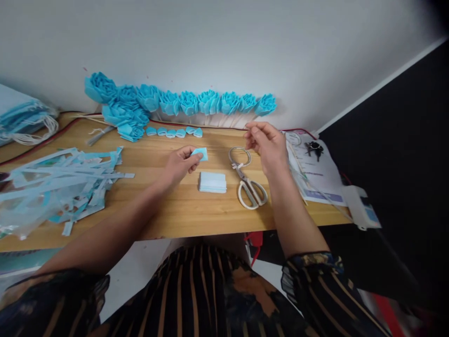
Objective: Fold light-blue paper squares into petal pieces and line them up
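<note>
Between thumb and fingers, my left hand point(180, 163) pinches a small blue fabric square point(200, 153) above the wooden table. My right hand point(269, 147) is raised to the right, with thumb and fingertips drawn together; what they hold, if anything, is too small to make out. Below and between the hands lies a stack of pale blue fabric pieces point(212, 182). Scissors point(247, 181) rest to the right of the stack, with a roll of tape point(240, 156) by their tips. Several folded blue petals point(171, 133) form a row behind my left hand.
Blue fabric flowers point(209, 102) on thin sticks lean along the wall. Cut strips point(87, 175) and clear plastic cover the table's left side, with a pile of blue masks point(23, 114) behind. Keys point(315, 149) lie on a printed sheet point(317, 173) at the right.
</note>
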The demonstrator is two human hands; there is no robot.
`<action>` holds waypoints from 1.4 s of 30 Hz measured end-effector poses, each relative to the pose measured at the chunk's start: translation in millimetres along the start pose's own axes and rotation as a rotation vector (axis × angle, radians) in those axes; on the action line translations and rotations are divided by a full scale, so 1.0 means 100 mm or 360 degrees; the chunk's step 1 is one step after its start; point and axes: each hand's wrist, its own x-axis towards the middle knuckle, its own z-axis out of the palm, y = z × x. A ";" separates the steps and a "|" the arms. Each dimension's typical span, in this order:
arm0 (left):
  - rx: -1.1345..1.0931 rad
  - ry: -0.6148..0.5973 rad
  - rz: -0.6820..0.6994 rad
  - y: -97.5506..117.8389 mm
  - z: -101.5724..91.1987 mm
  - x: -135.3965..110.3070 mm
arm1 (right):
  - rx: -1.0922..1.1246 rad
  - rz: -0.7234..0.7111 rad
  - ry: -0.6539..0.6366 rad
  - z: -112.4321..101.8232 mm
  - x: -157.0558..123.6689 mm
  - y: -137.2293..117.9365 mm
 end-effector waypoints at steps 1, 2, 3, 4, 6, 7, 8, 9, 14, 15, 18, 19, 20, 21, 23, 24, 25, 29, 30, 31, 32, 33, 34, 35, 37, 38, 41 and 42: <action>-0.0014 0.0012 0.0013 -0.01 0.00 0.00 | -0.0019 -0.0015 0.0004 -0.06 0.00 -0.03; -0.0022 0.0022 0.0020 -0.01 -0.01 0.01 | -0.0046 -0.0021 0.0000 -0.12 0.00 -0.05; -0.0025 0.0029 0.0024 -0.02 -0.01 0.02 | -0.0087 -0.0019 -0.0005 -0.17 -0.02 -0.04; -0.0026 0.0036 0.0024 -0.02 -0.01 0.02 | -0.0149 -0.0006 -0.0008 -0.21 -0.05 -0.01; -0.0037 0.0039 0.0019 -0.03 -0.02 0.03 | -0.0332 0.0048 -0.0013 -0.30 -0.13 0.11; -0.0044 0.0038 0.0022 -0.03 -0.02 0.04 | -0.0453 0.0095 -0.0018 -0.33 -0.18 0.19; -0.0049 0.0036 0.0027 -0.03 -0.02 0.04 | -0.0588 0.0142 -0.0034 -0.36 -0.24 0.28; -0.0051 0.0032 0.0030 -0.03 -0.01 0.04 | -0.0726 0.0168 -0.0056 -0.38 -0.29 0.36; -0.0032 0.0017 0.0019 -0.03 0.01 0.04 | -0.1042 0.0141 -0.0065 -0.35 -0.49 0.63; -0.0032 0.0013 0.0017 -0.03 0.01 0.04 | -0.1056 0.0148 -0.0055 -0.32 -0.51 0.65; -0.0033 0.0009 0.0016 -0.03 0.02 0.03 | -0.1097 0.0181 -0.0018 -0.26 -0.52 0.68; -0.0031 0.0005 0.0016 -0.03 0.02 0.03 | -0.1107 0.0183 -0.0014 -0.24 -0.51 0.68; -0.0029 -0.0001 0.0019 -0.02 0.02 0.03 | -0.1120 0.0181 -0.0013 -0.23 -0.51 0.68; -0.0028 -0.0009 0.0023 -0.02 0.02 0.03 | -0.1135 0.0178 -0.0012 -0.21 -0.50 0.69; -0.0030 -0.0024 0.0028 -0.02 0.01 0.03 | -0.1167 0.0179 -0.0003 -0.19 -0.50 0.70; -0.0033 -0.0025 0.0027 -0.02 0.01 0.02 | -0.1179 0.0186 0.0012 -0.17 -0.50 0.71; -0.0036 -0.0026 0.0025 -0.02 0.01 0.02 | -0.1186 0.0195 0.0034 -0.16 -0.50 0.72; -0.0040 -0.0043 0.0018 -0.01 0.02 0.01 | -0.1145 0.0188 0.0122 -0.12 -0.53 0.78; -0.0041 -0.0052 0.0008 -0.01 0.02 0.01 | -0.1113 0.0173 0.0145 -0.11 -0.53 0.81; -0.0045 -0.0059 -0.0009 0.00 0.03 0.00 | -0.1070 0.0160 0.0164 -0.11 -0.54 0.83; -0.0045 -0.0069 -0.0033 0.01 0.04 0.00 | -0.1014 0.0154 0.0181 -0.12 -0.54 0.85; -0.0046 -0.0082 -0.0062 0.03 0.04 -0.01 | -0.0949 0.0156 0.0193 -0.12 -0.54 0.86; -0.0047 -0.0096 -0.0094 0.05 0.05 -0.02 | -0.0876 0.0158 0.0209 -0.12 -0.55 0.87; -0.0051 -0.0113 -0.0128 0.06 0.06 -0.03 | -0.0807 0.0151 0.0232 -0.12 -0.55 0.86; -0.0073 -0.0151 -0.0192 0.10 0.07 -0.06 | -0.0700 0.0074 0.0290 -0.10 -0.57 0.80; -0.0091 -0.0175 -0.0226 0.12 0.07 -0.06 | -0.0672 -0.0009 0.0320 -0.08 -0.59 0.75; -0.0146 -0.0245 -0.0347 0.15 0.09 -0.08 | -0.0668 -0.0324 0.0245 0.00 -0.63 0.50; -0.0156 -0.0266 -0.0389 0.16 0.10 -0.08 | -0.0711 -0.0477 0.0199 0.03 -0.64 0.41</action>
